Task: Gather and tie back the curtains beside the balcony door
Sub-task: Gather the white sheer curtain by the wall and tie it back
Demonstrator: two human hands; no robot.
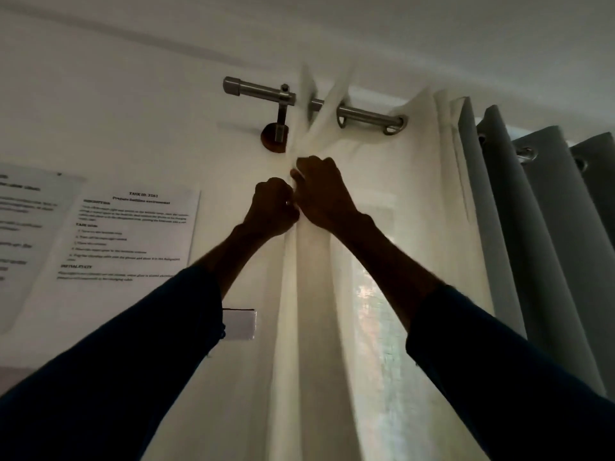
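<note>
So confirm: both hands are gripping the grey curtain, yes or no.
No, the left hand and right hand bunch the white curtain.

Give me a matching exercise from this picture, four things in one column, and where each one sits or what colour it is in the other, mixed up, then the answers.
Things:
1. cream curtain
2. grey curtain
3. curtain rod
4. printed sheet

Descriptions:
A. taped to the wall at the left
B. brushed metal, near the ceiling
C. hangs at the far right, untouched
D. bunched in both hands

Pairs: 1-D, 2-C, 3-B, 4-A. The left hand and right hand grip just below the rod.
</note>
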